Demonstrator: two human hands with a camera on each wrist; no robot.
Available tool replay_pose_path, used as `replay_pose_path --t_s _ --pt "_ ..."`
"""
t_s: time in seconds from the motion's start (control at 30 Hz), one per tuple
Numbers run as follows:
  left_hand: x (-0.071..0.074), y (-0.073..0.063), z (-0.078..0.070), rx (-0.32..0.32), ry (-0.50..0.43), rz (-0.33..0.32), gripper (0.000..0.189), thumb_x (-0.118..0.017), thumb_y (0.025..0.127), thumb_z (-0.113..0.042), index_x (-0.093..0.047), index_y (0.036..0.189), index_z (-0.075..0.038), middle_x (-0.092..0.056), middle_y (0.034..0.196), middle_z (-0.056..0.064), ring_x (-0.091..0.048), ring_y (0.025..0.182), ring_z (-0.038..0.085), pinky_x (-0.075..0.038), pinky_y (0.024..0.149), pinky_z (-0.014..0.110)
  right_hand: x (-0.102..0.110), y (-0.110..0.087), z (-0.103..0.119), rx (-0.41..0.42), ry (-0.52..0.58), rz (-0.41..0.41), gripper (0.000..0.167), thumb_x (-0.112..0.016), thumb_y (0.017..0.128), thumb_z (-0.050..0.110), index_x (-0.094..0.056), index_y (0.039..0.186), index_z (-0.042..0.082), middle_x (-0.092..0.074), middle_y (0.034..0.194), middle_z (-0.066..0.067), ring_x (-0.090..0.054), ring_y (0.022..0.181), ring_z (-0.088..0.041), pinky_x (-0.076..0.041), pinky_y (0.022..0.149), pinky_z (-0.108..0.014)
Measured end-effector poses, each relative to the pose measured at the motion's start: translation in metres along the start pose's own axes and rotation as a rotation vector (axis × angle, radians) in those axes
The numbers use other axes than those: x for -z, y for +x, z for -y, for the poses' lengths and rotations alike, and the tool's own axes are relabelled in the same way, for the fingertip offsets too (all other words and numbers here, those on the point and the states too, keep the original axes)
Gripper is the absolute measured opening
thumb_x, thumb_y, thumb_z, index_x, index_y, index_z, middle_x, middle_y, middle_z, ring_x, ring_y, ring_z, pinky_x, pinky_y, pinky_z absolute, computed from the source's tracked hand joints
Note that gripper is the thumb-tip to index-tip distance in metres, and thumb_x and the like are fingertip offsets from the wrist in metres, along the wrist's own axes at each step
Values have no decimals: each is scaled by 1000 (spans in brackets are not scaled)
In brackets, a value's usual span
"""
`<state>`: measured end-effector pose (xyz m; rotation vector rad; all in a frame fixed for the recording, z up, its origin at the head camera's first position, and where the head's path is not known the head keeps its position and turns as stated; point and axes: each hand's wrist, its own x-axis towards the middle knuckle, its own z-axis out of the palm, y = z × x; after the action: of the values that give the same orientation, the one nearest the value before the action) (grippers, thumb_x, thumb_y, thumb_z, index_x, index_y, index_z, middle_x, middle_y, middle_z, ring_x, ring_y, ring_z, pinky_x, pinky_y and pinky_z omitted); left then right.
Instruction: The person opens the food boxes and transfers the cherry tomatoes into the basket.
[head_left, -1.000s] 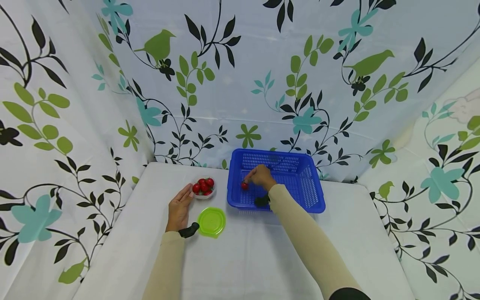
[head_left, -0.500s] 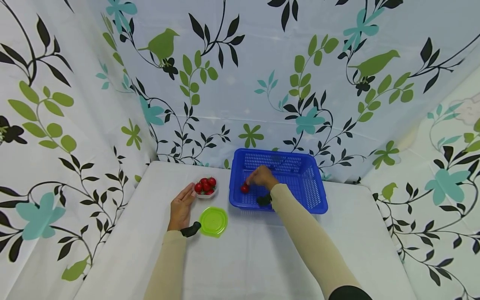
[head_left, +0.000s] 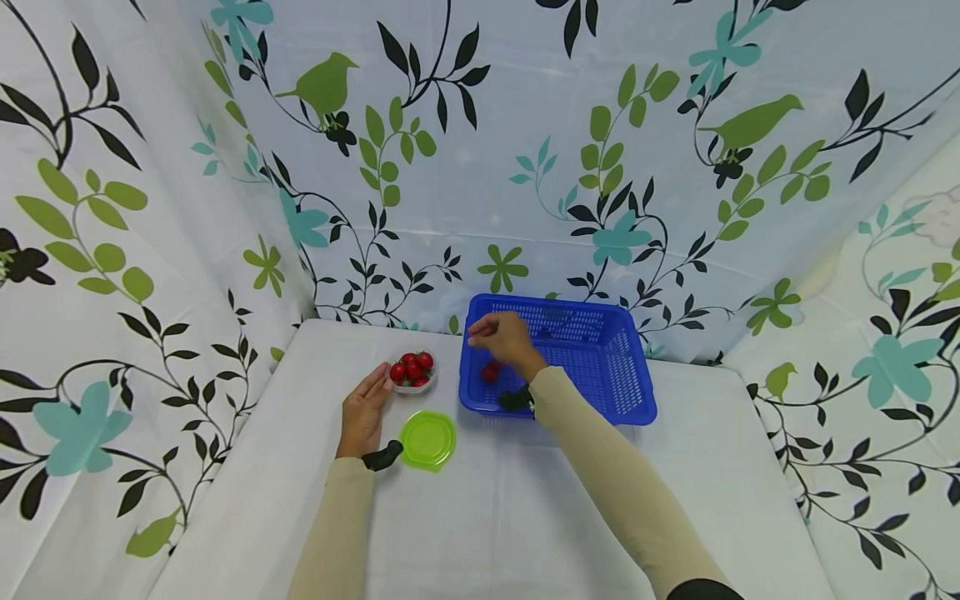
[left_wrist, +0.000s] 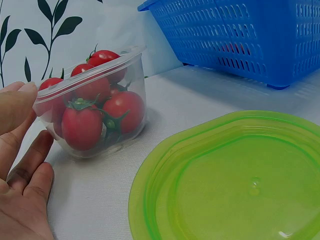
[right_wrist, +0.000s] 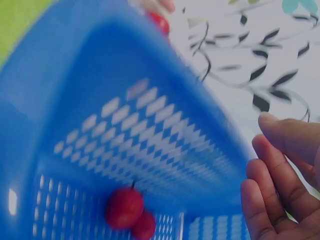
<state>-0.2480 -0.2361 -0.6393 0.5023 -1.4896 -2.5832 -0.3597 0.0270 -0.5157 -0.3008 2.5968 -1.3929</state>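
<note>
A clear plastic container (left_wrist: 139, 61) stands on the table, filled with several red tomatoes (left_wrist: 82, 127) with green stems. Nearly straight fingers of my left hand (head_left: 362, 421) rest against its left side. Over the left end of a blue plastic basket (head_left: 636, 367) hovers my right hand (head_left: 504, 337). In the right wrist view its fingers are lightly bent, thumb apart, with nothing between them. Two tomatoes (right_wrist: 124, 207) lie on the basket floor below that hand; part of them is covered by it in the head view.
A translucent green lid (head_left: 428, 440) lies flat on the white tablecloth (head_left: 487, 517), in front of the container and left of the basket. Behind the table hangs a patterned curtain (head_left: 465, 200) with leaves and birds. Each wrist carries a small black camera (head_left: 383, 456).
My right hand has let go of a tomato in the basket and risen up and left toward the basket's left rim. The left hand stays at the container.
</note>
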Motion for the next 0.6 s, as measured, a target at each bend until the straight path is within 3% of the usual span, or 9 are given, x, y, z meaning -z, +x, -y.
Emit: replay_pose_path --t_s 0.23,0.6 --pt "-2 -2 -3 0 -2 10 52 -63 105 -2 -53 156 -6 -51 165 5 -47 153 10 -39 123 22 -20 -6 26 69 26 61 16 -84 92 11 -82 108 13 -81 100 -5 -76 91 -17 -65 86 -32" --pt "-2 -3 -4 15 -15 -5 52 -64 104 -2 -55 155 -7 -53 164 3 -48 152 10 -39 123 23 -58 -10 42 90 -8 90 16 -83 93 10 -83 108 14 -79 102 -1 -73 91 -15 -64 81 -27"
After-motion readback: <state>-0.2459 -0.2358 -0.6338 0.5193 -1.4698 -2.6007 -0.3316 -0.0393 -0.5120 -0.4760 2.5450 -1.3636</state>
